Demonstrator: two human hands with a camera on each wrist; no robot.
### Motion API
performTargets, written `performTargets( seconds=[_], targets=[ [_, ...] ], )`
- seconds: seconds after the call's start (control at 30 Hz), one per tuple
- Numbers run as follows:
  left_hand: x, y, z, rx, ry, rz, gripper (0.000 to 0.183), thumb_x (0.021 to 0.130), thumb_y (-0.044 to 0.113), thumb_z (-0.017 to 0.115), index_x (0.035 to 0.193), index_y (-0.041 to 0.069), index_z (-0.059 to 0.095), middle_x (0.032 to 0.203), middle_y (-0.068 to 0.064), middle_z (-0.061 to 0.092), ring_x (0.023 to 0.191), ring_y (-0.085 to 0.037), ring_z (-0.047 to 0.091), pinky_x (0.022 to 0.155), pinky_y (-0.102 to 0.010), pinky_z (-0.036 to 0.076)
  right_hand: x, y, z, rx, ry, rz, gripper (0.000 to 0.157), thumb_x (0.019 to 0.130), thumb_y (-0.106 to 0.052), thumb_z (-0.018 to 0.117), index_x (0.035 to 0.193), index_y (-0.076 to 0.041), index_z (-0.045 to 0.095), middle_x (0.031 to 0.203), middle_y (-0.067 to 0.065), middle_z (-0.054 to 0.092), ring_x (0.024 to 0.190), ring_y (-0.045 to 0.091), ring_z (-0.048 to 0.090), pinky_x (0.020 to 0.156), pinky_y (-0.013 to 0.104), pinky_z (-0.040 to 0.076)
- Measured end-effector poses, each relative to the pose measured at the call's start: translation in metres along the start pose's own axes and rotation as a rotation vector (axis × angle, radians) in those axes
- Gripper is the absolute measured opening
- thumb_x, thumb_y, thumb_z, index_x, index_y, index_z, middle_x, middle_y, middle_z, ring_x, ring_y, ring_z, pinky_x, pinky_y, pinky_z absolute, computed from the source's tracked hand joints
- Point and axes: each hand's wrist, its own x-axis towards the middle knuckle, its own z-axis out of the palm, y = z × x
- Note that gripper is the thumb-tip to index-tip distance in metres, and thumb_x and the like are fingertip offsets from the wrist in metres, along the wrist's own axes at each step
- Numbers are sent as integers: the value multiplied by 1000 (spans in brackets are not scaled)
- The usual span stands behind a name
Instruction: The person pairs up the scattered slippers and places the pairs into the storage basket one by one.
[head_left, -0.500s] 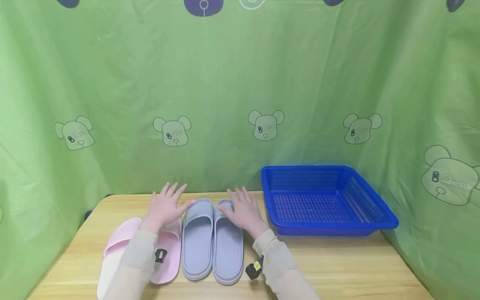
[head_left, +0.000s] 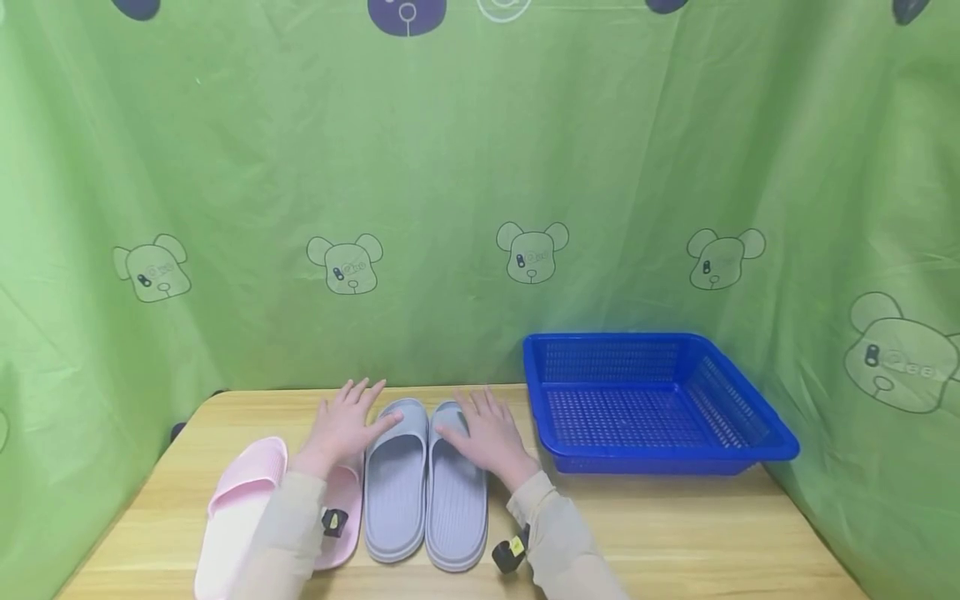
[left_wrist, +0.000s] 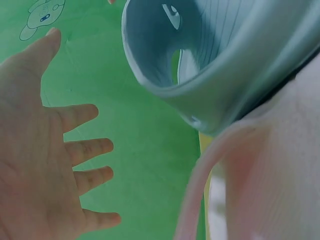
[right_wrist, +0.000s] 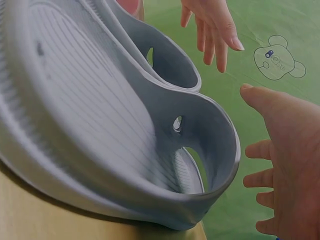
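Two grey slippers, a left one (head_left: 395, 492) and a right one (head_left: 456, 508), lie side by side with toes toward the curtain. My left hand (head_left: 343, 433) is spread above the table at the left of the pair, its thumb overlapping the left slipper's strap in the head view. On the other side, my right hand (head_left: 491, 437) has its fingers extended, with its thumb over the right slipper's opening. Both wrist views show the palms apart from the slippers. A pink slipper (head_left: 243, 487) lies farther left; its mate (head_left: 347, 508) is partly hidden under my left wrist.
A blue plastic basket (head_left: 667, 454) with perforated walls stands at the back right of the wooden table (head_left: 675, 533). Behind and beside the table hangs a green curtain (head_left: 450, 167) with bear-head prints.
My left hand has shifted right and slightly toward me, closer to the grey pair. The right hand has come slightly toward me. The slippers and basket have stayed put.
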Motion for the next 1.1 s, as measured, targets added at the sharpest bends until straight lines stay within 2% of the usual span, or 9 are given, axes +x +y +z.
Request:
performTargets(
  seconds=[0.2, 0.5, 0.77, 0.87, 1.1],
  targets=[
    [-2, 3, 5, -44, -23, -3, 84, 90, 72, 42, 153, 18, 30, 159, -18, 27, 147, -45, 19, 112, -74, 10, -3, 3, 5, 10, -17, -11, 78, 93, -66, 44, 151, -14, 37, 156, 21, 33, 150, 41, 16, 119, 62, 17],
    [-5, 5, 17, -97, -22, 16, 80, 91, 66, 48, 152, 15, 34, 157, -21, 31, 145, -46, 25, 110, -76, 15, -4, 8, 16, 23, -34, -22, 78, 92, -67, 44, 150, -16, 38, 155, 20, 34, 149, 42, 18, 120, 59, 19],
    [-4, 4, 25, -131, -48, 13, 78, 92, 65, 47, 151, 15, 35, 156, -20, 33, 145, -44, 27, 111, -74, 17, -3, 11, 20, 25, -49, -32, 78, 93, -66, 44, 151, -15, 36, 156, 19, 35, 148, 42, 21, 120, 58, 20],
    [-3, 3, 29, -154, -48, 11, 78, 92, 63, 48, 151, 14, 36, 155, -21, 34, 144, -44, 29, 112, -72, 19, -2, 12, 22, 30, -56, -33, 78, 93, -66, 44, 151, -15, 35, 156, 19, 35, 148, 43, 22, 120, 58, 20],
    [-1, 4, 36, -186, -45, 53, 76, 93, 61, 50, 150, 12, 37, 152, -23, 38, 141, -45, 34, 115, -64, 26, 1, 16, 26, 44, -71, -24, 80, 93, -67, 43, 152, -14, 34, 157, 17, 33, 148, 42, 21, 120, 59, 21]
  ],
)
